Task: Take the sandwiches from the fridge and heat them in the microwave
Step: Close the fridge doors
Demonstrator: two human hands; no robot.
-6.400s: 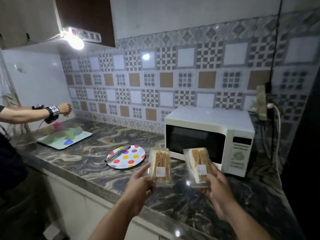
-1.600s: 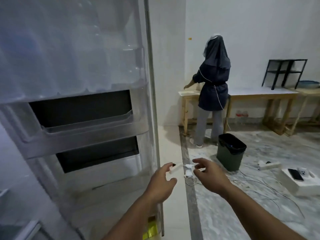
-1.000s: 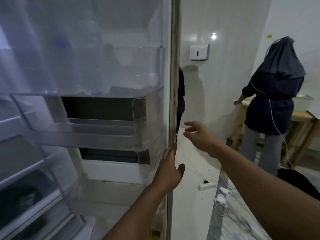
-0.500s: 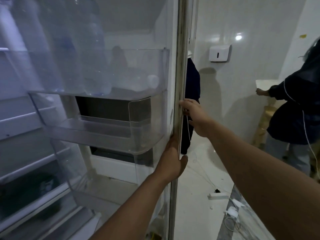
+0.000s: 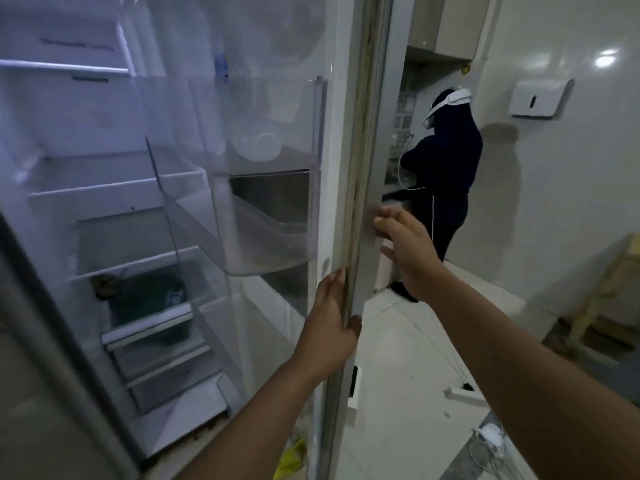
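The fridge door [image 5: 360, 140] stands open in front of me, edge-on, with clear door bins [image 5: 270, 216] on its inner side. My left hand [image 5: 329, 327] grips the door's edge low down, fingers on the inner side and thumb on the outer side. My right hand [image 5: 405, 251] is higher up at the door's outer face, fingers loosely bent and touching the edge. The fridge interior [image 5: 138, 237] shows glass shelves and a dark green container [image 5: 149, 303] on a lower shelf. No sandwiches and no microwave are in view.
A person in dark clothes [image 5: 443, 174] stands at a counter beyond the door. A white dispenser [image 5: 540, 98] hangs on the right wall. A power strip [image 5: 464, 396] and cables lie on the floor at right. A yellow object [image 5: 291, 459] lies by the door's foot.
The door has swung further, showing more of the fridge interior. My right hand has slid lower along the door's outer edge; my left hand keeps its grip.
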